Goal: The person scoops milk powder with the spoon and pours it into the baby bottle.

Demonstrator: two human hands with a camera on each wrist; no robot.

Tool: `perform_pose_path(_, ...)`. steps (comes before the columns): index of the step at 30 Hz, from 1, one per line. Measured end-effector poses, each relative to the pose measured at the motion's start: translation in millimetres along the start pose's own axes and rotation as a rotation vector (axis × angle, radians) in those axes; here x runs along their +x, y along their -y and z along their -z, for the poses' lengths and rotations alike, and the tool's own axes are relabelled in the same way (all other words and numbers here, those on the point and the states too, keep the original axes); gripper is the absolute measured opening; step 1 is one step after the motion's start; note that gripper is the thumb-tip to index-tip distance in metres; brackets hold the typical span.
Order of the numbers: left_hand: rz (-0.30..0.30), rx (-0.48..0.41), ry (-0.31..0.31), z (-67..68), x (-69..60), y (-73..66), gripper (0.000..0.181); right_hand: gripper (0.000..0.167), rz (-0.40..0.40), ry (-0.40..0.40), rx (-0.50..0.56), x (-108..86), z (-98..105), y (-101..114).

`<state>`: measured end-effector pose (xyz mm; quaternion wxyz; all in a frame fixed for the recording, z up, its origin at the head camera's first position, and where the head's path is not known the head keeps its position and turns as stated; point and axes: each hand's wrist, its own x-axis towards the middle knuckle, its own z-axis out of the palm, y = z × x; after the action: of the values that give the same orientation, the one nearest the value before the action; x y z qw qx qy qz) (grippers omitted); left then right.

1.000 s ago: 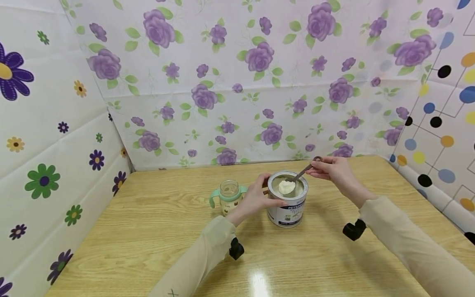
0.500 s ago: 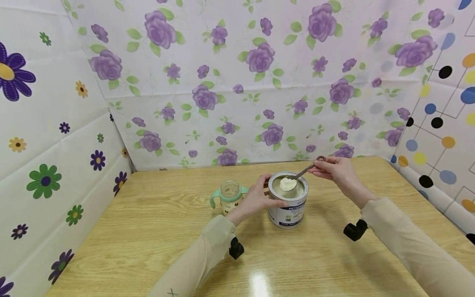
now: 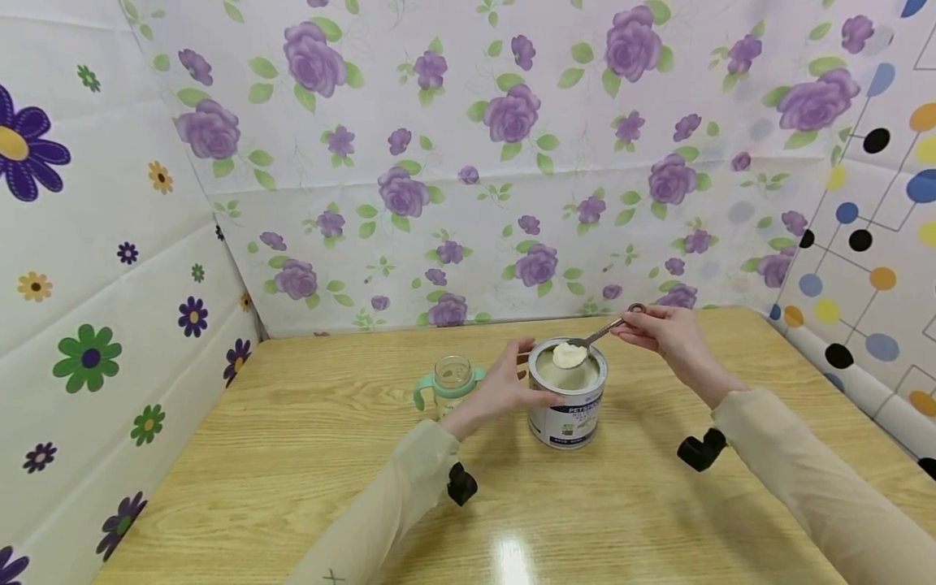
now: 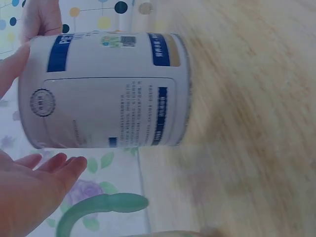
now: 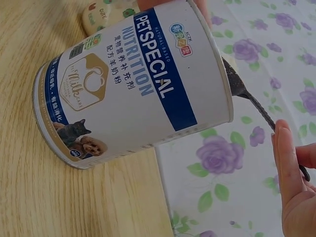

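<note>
An opened milk powder can (image 3: pixel 566 422), white with a navy band, stands upright on the wooden table. Pinched by its handle end in my right hand (image 3: pixel 673 345) is a metal spoon (image 3: pixel 604 331). Its bowl, heaped with pale powder (image 3: pixel 569 355), is at the can's mouth. My left hand (image 3: pixel 500 388) is at the can's left side, thumb along the front near the rim. In the left wrist view, its loosely extended fingers (image 4: pixel 69 173) are apart from the can wall. Left of the can is a sippy bottle (image 3: pixel 448 398) with mint-green handles and no lid, partly behind the left hand.
The wooden table (image 3: pixel 307 455) ends at a flowered cloth wall (image 3: pixel 453 203) behind. Patterned cloth walls also rise at the left and right. Each wrist carries a small black camera mount (image 3: pixel 700 452).
The powder-filled spoon has risen slightly from inside the can to its mouth. My left fingers have loosened a little from the can, which has stayed in place.
</note>
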<state>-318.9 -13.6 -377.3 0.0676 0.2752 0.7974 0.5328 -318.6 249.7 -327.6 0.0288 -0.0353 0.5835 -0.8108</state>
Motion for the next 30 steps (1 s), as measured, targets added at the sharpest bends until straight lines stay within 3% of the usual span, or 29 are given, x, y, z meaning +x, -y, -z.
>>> perform_pose_path(4, -0.027, -0.008, -0.034, 7.4, -1.7, -7.5, 0.089, 0.020, 0.018, 0.005, 0.036, 0.9, 0.1, 3.4)
perform_pose_path(11, -0.089, -0.032, -0.088, 23.4, -5.9, -23.7, 0.088, 0.010, 0.021, 0.015, 0.069, 0.8, -1.7, 9.0)
perform_pose_path(19, -0.111, -0.018, -0.102, 45.6, -12.8, -28.5, 0.085, 0.018, 0.009, -0.008, 0.102, 2.4, -12.9, 13.0)
perform_pose_path(28, -0.128, -0.048, -0.105, 74.4, -37.4, -46.6, 0.079, 0.009, 0.009, -0.013, 0.117, 8.1, -30.0, 15.0)
perform_pose_path(30, -0.125, -0.045, -0.119, 80.9, -41.1, -44.6, 0.079, 0.008, 0.003, -0.007, 0.131, 9.9, -35.5, 15.1)
